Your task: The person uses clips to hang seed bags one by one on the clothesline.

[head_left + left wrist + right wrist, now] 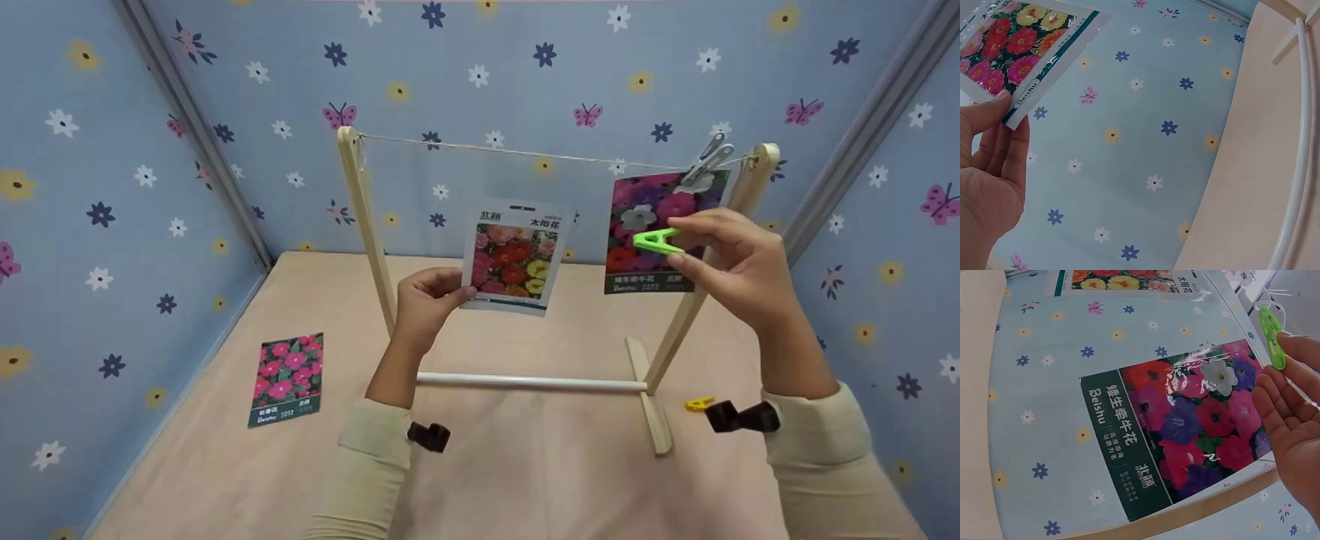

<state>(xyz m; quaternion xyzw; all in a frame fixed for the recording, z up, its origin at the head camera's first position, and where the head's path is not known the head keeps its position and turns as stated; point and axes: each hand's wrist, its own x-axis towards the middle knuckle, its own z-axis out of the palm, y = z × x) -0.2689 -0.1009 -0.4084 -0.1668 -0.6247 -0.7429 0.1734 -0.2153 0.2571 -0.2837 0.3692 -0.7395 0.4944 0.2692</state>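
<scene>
My left hand point(431, 307) pinches the lower left corner of a white-bordered flower seed packet point(514, 259), held upright below the string point(487, 150). In the left wrist view, the thumb lies over the front of that packet point(1010, 48). Between the thumb and fingertips of my right hand point(739, 262) is a green clothespin point(657, 241), pointing left. Behind it, a petunia seed packet point(626, 259) hangs from the string's right end by a grey clothespin point(706, 161). The right wrist view shows the green clothespin point(1271, 337) and the hanging packet point(1190, 427) close up.
The string runs between two wooden posts point(364, 225) joined below by a white rod point(525, 382). A pink-flower seed packet point(287, 379) lies on the table at the left. At the right, near the stand's foot point(651, 405), lies a yellow clothespin point(699, 404). Flower-patterned walls surround the table.
</scene>
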